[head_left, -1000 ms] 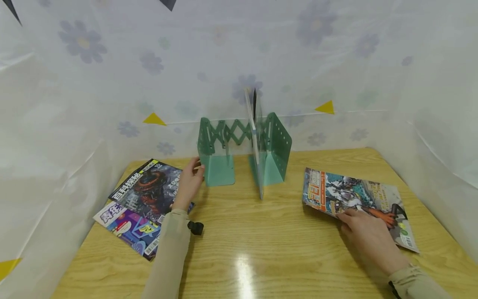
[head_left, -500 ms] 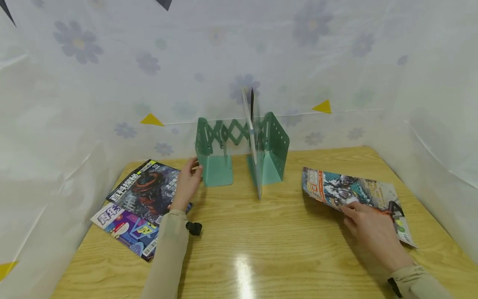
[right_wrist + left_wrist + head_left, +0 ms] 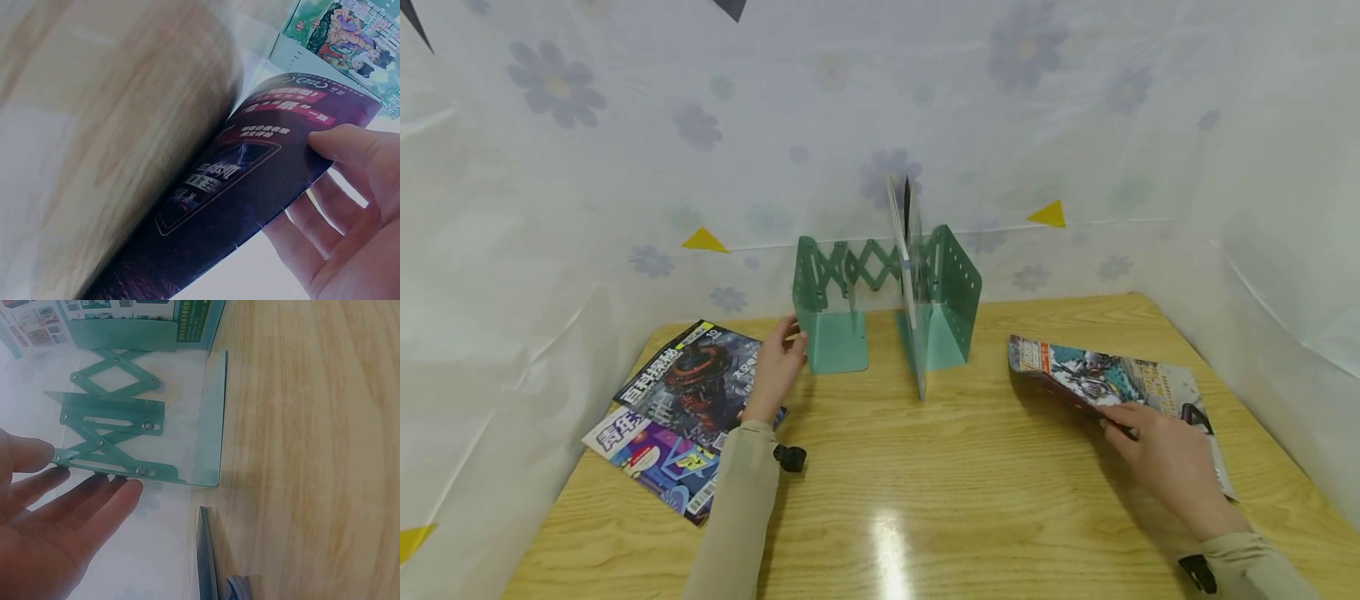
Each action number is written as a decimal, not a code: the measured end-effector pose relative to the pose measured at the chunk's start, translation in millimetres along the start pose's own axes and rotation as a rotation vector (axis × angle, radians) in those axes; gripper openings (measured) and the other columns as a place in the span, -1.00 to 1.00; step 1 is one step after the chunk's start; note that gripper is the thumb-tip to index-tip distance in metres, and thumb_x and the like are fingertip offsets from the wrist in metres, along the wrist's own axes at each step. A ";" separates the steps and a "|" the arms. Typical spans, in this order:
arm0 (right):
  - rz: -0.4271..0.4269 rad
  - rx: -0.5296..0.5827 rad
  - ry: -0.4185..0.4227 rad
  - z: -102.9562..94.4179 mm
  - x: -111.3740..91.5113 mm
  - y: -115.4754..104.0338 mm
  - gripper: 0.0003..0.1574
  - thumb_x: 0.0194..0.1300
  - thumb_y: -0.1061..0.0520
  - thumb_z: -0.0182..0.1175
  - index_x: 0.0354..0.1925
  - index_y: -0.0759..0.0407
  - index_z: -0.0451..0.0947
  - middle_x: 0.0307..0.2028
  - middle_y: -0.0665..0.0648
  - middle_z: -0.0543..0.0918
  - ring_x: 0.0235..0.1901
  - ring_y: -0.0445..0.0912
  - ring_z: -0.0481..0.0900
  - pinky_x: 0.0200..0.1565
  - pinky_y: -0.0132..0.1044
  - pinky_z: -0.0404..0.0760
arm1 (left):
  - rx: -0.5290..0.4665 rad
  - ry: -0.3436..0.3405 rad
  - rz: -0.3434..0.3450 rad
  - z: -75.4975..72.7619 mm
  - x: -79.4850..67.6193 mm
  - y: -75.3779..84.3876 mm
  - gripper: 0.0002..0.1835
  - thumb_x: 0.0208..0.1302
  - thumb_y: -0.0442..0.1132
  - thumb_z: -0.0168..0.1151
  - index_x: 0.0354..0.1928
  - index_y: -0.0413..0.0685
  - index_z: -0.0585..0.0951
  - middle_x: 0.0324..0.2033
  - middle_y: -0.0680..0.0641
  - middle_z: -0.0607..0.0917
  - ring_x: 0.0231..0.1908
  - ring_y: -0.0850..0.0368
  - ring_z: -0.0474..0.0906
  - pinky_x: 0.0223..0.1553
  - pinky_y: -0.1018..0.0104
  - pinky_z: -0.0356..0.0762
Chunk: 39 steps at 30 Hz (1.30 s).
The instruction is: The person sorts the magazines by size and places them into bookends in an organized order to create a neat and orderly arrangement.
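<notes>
In the head view, my left hand is at the left end plate of a green expandable bookend. The left wrist view shows the thumb by the plate's edge and the fingers along its outer face. On the right, my right hand pinches the near edge of a magazine and lifts it, so the cover bends. The right wrist view shows its dark underside under my thumb. A few thin books or magazines stand upright inside the bookend.
Two magazines, one with a dark cover and one purple, overlap on the wooden table at the left. A flower-patterned white sheet hangs close behind the bookend and along both sides.
My right hand has shifted slightly right and raised the magazine's near edge, curling it further and showing more of its underside. The left hand stays at the bookend.
</notes>
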State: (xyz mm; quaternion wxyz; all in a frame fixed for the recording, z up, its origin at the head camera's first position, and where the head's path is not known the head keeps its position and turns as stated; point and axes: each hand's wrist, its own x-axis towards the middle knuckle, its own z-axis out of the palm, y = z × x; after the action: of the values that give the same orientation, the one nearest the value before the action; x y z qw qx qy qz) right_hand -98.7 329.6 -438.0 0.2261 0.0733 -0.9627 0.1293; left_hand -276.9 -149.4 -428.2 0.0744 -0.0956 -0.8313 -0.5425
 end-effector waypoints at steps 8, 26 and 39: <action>0.051 0.037 0.000 -2.5 2.4 4.7 -0.68 0.14 0.20 0.43 -0.10 0.26 0.74 -0.20 0.35 0.71 -0.84 -0.25 0.19 -0.79 -0.31 0.11 | 0.000 0.001 0.003 -0.5 -1.4 0.4 -0.50 0.55 -0.03 -0.04 0.45 0.09 0.31 0.28 -0.23 0.43 0.15 -0.14 0.47 0.02 -0.04 0.58; 0.048 0.140 0.072 -6.1 7.3 18.3 -0.73 0.18 0.21 0.40 -0.12 0.28 0.75 -0.31 0.31 0.74 -0.64 -0.10 0.63 -0.78 -0.35 0.27 | -0.007 0.002 -0.001 0.7 -1.4 -1.6 -0.51 0.55 -0.03 -0.04 0.44 0.09 0.32 0.28 -0.23 0.43 0.16 -0.14 0.47 0.02 -0.04 0.59; 0.116 0.188 0.100 -12.3 10.0 19.7 -0.70 0.21 0.18 0.40 -0.11 0.32 0.73 -0.19 0.43 0.69 -0.60 0.03 0.64 -0.76 -0.33 0.24 | -0.024 -0.013 -0.006 -0.3 -1.4 2.7 -0.49 0.55 -0.02 -0.04 0.45 0.09 0.30 0.29 -0.21 0.42 0.17 -0.14 0.46 0.04 -0.05 0.58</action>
State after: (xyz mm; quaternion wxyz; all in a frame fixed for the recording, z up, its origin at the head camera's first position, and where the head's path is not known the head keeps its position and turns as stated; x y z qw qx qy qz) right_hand -106.3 351.1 -427.1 0.2579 0.0317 -0.9365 0.2354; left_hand -274.9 -148.8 -426.0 0.0664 -0.0975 -0.8255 -0.5520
